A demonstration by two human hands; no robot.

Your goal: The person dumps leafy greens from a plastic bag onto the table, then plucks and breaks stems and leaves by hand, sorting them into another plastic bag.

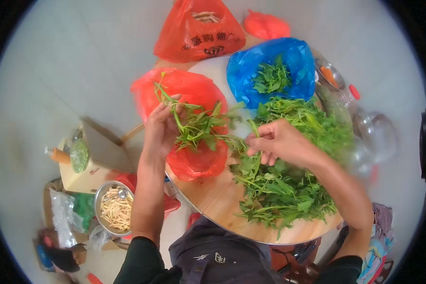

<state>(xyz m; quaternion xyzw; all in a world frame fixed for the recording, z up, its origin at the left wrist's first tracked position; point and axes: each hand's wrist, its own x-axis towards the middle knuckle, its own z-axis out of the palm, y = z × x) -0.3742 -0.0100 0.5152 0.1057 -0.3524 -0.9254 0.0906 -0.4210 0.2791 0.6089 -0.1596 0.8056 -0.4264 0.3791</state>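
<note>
My left hand [163,122] grips a bunch of leafy green stems [195,131] above an open red plastic bag [188,83]. Between the thumb and fingers of my right hand [275,140] is a short piece of green stem [254,127]. Beneath and around the right hand a large heap of leafy greens [280,191] covers the right part of a round wooden table [213,198]. Behind the heap stands an open blue plastic bag [236,78] with some leafy sprigs [273,76] in it.
A filled red bag [202,35] and a smaller red bag [266,25] lie at the far side. Metal bowls, one holding orange pieces [328,76], and a clear container [381,135] line the right edge. At lower left a steel bowl [98,202] holds pale cut strips.
</note>
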